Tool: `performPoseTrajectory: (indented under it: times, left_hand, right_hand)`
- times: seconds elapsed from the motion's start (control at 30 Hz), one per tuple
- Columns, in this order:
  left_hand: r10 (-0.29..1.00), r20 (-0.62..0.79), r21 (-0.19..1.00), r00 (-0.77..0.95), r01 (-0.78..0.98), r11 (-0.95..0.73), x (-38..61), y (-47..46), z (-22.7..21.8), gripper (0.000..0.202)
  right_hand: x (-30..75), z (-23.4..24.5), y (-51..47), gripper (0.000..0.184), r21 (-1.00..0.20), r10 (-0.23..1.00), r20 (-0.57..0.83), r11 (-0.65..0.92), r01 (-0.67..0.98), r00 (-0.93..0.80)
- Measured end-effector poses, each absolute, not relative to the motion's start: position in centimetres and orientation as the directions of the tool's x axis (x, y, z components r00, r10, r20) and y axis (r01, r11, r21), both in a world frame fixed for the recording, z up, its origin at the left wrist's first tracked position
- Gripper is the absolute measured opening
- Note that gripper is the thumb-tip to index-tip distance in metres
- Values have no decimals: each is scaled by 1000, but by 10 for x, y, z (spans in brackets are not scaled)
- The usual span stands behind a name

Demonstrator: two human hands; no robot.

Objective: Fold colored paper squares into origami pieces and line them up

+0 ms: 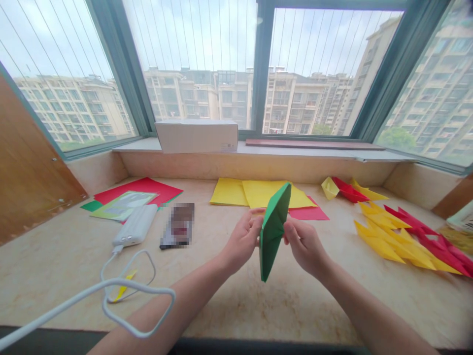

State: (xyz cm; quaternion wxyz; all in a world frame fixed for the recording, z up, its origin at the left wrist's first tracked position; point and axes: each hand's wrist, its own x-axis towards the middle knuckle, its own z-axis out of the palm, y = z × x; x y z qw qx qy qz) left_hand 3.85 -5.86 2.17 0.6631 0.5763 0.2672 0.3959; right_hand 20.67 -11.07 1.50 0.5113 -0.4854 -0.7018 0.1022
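A folded green paper (272, 229) is held upright above the marble sill, edge toward me. My left hand (242, 241) pinches its left side with closed fingers. My right hand (303, 244) grips its right side, fingers closed behind the fold. Flat yellow sheets (258, 193) and a red sheet (310, 213) lie just beyond the hands.
Folded yellow and red paper shapes (402, 231) are lined up at the right. At the left lie a white power bank (136, 224) with a looping white cable (121, 291), a dark flat object (179, 226) and red and green sheets (136, 195). A white box (196, 135) sits on the window ledge.
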Motion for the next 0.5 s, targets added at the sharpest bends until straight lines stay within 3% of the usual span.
performPoseTrajectory:
  times: [0.17,0.3,0.5]
  left_hand:
    - [809,82,975,582,-215,56,39,-57,18,53]
    - [735,45,985,677,-152,81,37,-56,14,64]
    - [686,142,971,713,36,-238,34,-56,16,41]
  right_hand:
    - [207,14,-106,49,-637,810,583,414,650,56]
    - [207,11,-104,50,-613,830,553,346,711,73]
    - [208,9,-102,51,-548,829,558,329,769,43]
